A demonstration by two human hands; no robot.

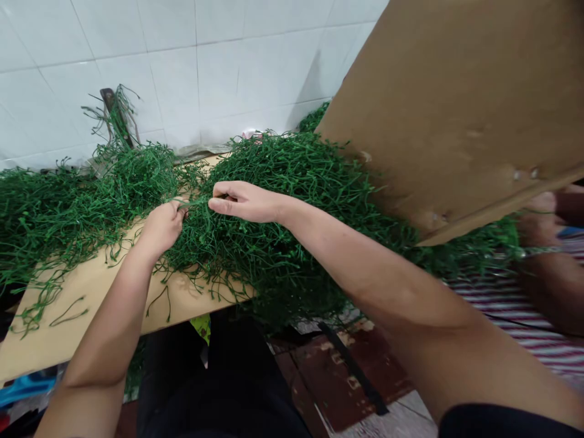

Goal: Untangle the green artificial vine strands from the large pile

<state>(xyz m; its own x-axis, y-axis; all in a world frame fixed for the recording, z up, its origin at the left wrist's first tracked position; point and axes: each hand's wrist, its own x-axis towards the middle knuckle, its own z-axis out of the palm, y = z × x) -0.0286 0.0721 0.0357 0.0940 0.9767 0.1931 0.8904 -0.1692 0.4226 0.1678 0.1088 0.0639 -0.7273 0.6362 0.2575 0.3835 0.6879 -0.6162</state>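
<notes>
A big heap of thin green plastic stems [283,201] lies on a tan board [91,292] in front of me. My left hand [163,224] is closed in a fist around one green stem [197,202] at the heap's left edge. My right hand [244,201] pinches the other end of that same stem between thumb and fingers. The two hands are a short way apart, just above the pile. A second mound of the same green stems [59,207] lies at the left.
A large brown cardboard sheet [456,109] leans over the heap at the right. Another person's arm [547,286] and striped clothing show at the right edge. White wall tiles [205,67] stand behind. A dark red tiled floor [337,377] lies below the board.
</notes>
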